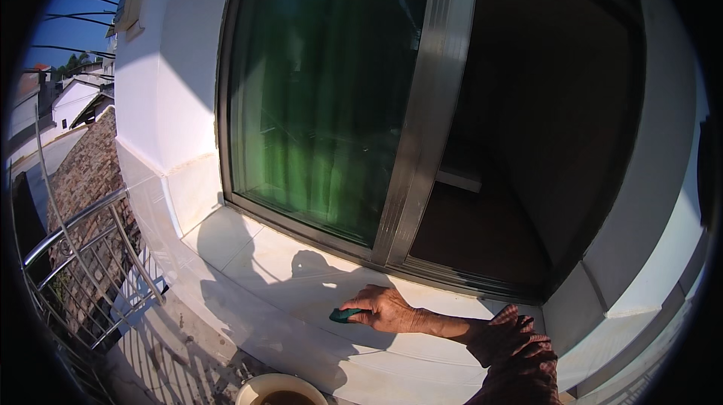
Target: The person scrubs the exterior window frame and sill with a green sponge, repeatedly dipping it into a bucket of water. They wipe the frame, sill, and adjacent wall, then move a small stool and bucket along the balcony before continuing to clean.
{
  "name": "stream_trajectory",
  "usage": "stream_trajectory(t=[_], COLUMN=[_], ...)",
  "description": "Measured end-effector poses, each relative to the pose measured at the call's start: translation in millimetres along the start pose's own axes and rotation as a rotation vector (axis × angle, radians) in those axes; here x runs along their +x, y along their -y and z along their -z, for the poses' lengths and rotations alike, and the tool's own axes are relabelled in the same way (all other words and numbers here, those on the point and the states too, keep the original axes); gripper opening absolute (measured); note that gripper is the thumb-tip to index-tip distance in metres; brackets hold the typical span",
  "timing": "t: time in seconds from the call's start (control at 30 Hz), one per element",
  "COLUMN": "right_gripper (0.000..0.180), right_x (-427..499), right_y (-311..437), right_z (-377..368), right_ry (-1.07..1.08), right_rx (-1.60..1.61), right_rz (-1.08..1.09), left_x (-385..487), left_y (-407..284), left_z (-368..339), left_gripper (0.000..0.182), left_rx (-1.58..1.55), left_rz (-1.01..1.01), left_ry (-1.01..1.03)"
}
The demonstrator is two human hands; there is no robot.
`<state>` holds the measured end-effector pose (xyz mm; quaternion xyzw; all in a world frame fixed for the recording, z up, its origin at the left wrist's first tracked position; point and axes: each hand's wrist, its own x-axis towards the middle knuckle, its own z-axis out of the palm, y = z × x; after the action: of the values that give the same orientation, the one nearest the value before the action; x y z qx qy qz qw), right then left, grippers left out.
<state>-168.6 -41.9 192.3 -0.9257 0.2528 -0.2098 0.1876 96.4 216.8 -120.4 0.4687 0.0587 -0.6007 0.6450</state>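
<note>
My right hand point(387, 310) grips a dark green scouring pad point(344, 315) between thumb and fingers. It is over the white tiled window sill point(294, 292), in front of the sliding window's metal frame point(390, 230); whether the pad touches the tile I cannot tell. A checked sleeve point(517, 354) is bunched up around the forearm. My left hand is out of view. Below the sill, at the bottom edge of the picture, stands a pale basin point(251, 389) with brownish liquid in it.
Left of the sill, a shiny metal railing point(79, 224) bounds the balcony, with a tiled roof point(85, 168) beyond. A green curtain point(316, 173) hangs behind the left glass pane. The right window half opens onto a dark room point(508, 190). Shadows fall across the sill.
</note>
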Motion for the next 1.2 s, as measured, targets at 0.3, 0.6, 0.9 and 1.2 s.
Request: stream_trajectory(t=[0.3,0.6,0.9,1.2], right_gripper=[0.023,0.021,0.01,0.022], right_x=[21,170,197,138], right_y=[9,12,-43,-95], right_z=[13,274,295,130], right_ry=[0.295,-0.769,-0.621,-0.077], right_rx=[-0.86,-1.245,-1.465,-1.107], right_rz=[0.71,0.478,0.429,0.553], left_x=[68,90,117,99], left_y=[-68,-40,-19,-25], left_z=[-216,-261,-285,-311], left_gripper=[0.067,0.074,0.067,0.078], left_rx=[0.923,1.121,0.953,0.842], left_rz=[-0.954,-0.536,-0.556,-0.523], left_ry=[-0.625,-0.778,-0.588,-0.661])
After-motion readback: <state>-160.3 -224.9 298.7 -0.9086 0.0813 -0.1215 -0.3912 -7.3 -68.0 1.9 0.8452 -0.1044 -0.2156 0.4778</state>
